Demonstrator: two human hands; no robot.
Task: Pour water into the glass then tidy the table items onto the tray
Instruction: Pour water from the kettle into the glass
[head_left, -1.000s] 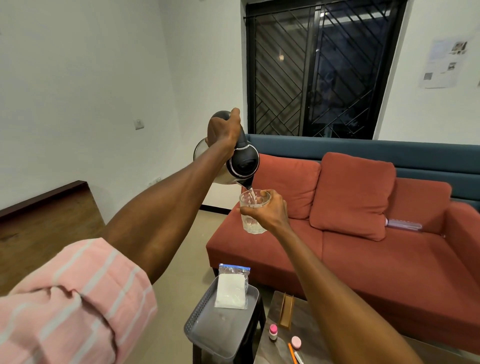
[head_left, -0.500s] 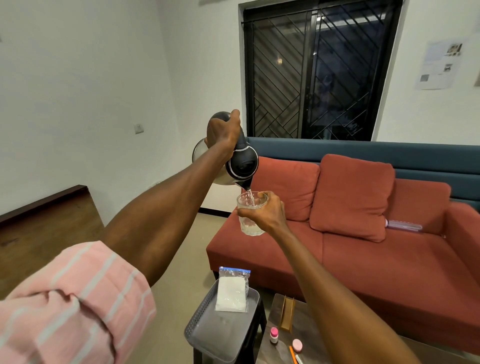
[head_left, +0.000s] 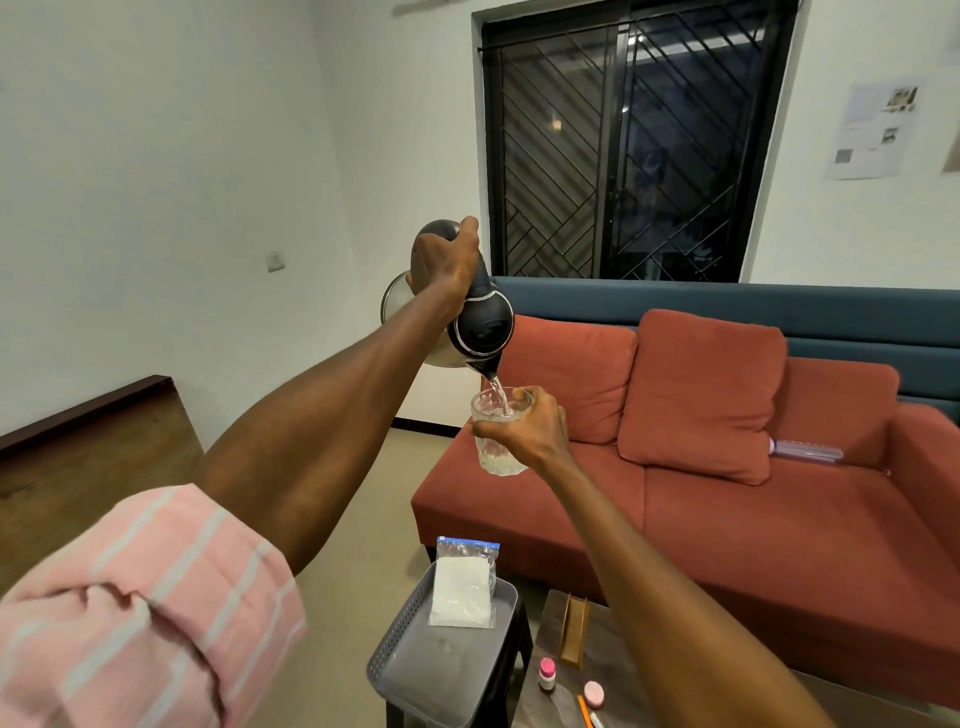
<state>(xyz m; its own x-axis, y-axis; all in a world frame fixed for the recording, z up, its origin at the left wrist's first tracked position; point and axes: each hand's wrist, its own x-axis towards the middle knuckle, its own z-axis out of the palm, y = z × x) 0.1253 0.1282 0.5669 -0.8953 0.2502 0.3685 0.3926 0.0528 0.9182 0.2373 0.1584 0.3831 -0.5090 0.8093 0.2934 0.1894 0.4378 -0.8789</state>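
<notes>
My left hand (head_left: 444, 260) grips the black handle of a steel kettle (head_left: 475, 330), held high and tilted spout-down. A thin stream of water runs from the spout into a clear faceted glass (head_left: 496, 436) that my right hand (head_left: 535, 431) holds just beneath it. A little water sits in the glass's bottom. Far below, a grey tray (head_left: 410, 660) rests on a black stool and carries a zip bag with white contents (head_left: 462, 587). On the small table (head_left: 608, 649) beside it lie a pink-capped bottle (head_left: 546, 673), a pink round lid (head_left: 594, 693), a brown cardboard piece (head_left: 574, 629) and pens (head_left: 589, 714).
A red sofa (head_left: 727, 525) with cushions fills the right side, with a pale bottle (head_left: 805, 449) lying on its seat. A dark wooden board (head_left: 88, 447) leans at the left wall. A barred dark window (head_left: 623, 145) is behind.
The kettle and the glass stay together in the air, and water keeps running into the glass. Both hands have drifted slightly to the left in the view.
</notes>
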